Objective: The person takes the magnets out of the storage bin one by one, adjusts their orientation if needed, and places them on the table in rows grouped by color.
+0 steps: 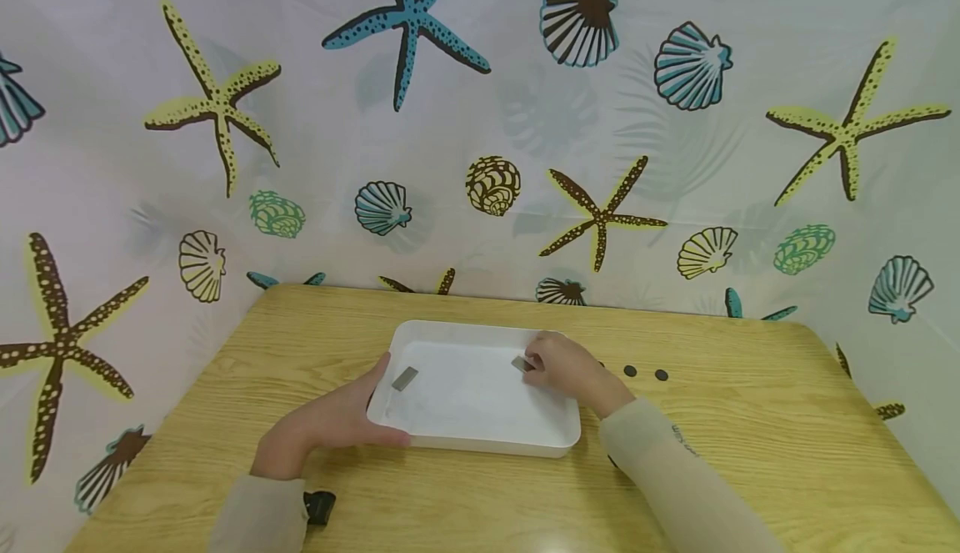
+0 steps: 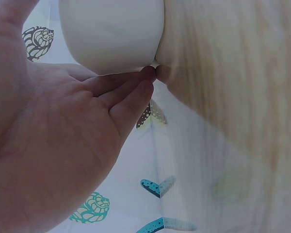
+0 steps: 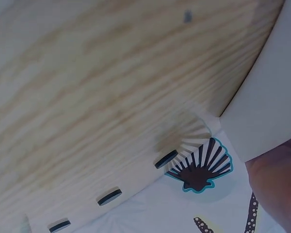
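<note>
A shallow white tray (image 1: pixel 472 444) sits on the wooden table. My left hand (image 1: pixel 337 415) holds its left near corner, thumb along the near side and fingers along the left end. The left wrist view shows those fingers (image 2: pixel 131 92) fairly straight against the tray's lower edge. Inside the tray at its right end, my right hand (image 1: pixel 566 365) pinches a small grey rectangular piece (image 1: pixel 520 364), partly hidden by the fingertips. A similar grey rectangular piece (image 1: pixel 405 379) lies at the tray's left end. In the right wrist view only part of the right hand (image 3: pixel 276 184) shows.
Small dark discs (image 1: pixel 630 370) lie on the table right of the tray, one partly hidden by the right hand. A patterned curtain (image 1: pixel 450 244) borders the table (image 1: pixel 750 419) behind and at both sides. Something black (image 1: pixel 320 507) sits beside the left sleeve.
</note>
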Action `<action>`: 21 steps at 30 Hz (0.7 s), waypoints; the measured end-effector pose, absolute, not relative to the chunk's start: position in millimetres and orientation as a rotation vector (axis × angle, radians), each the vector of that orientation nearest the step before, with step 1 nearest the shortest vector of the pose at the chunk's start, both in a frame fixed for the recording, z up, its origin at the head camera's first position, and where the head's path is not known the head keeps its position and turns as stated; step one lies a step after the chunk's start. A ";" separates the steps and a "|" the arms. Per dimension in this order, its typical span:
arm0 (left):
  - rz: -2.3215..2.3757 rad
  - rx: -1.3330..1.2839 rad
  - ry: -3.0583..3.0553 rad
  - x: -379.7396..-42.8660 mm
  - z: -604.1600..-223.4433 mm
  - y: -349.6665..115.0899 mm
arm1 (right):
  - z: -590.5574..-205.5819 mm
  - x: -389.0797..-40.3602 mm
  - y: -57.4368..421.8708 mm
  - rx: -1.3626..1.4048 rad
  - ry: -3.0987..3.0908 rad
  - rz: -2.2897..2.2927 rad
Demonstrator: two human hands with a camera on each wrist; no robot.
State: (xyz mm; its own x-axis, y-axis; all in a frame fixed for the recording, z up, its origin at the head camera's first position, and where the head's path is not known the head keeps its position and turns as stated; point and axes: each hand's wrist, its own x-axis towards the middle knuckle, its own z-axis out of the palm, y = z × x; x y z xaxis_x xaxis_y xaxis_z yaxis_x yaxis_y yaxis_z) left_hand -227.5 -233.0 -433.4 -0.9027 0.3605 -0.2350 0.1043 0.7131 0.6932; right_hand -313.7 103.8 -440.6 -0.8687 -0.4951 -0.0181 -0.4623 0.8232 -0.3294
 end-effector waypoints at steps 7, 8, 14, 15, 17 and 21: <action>1.009 0.372 2.570 -227.9 -433.8 -233.7 | -442.6 -312.2 99.9 -0.688 2.925 -0.544; 1.009 0.372 2.570 -228.2 -434.3 -233.8 | -442.7 -312.1 99.0 -0.681 2.928 -0.556; 1.002 0.352 2.573 -229.0 -437.1 -234.3 | -444.7 -309.7 94.3 -0.684 2.955 -0.574; 1.004 0.350 2.572 -229.0 -436.9 -234.3 | -445.3 -309.5 93.7 -0.698 2.964 -0.558; 1.004 0.349 2.570 -228.3 -435.9 -234.0 | -445.2 -308.9 92.5 -0.729 2.976 -0.524; 1.010 0.352 2.566 -227.8 -435.6 -233.7 | -445.6 -308.2 91.0 -0.791 2.975 -0.462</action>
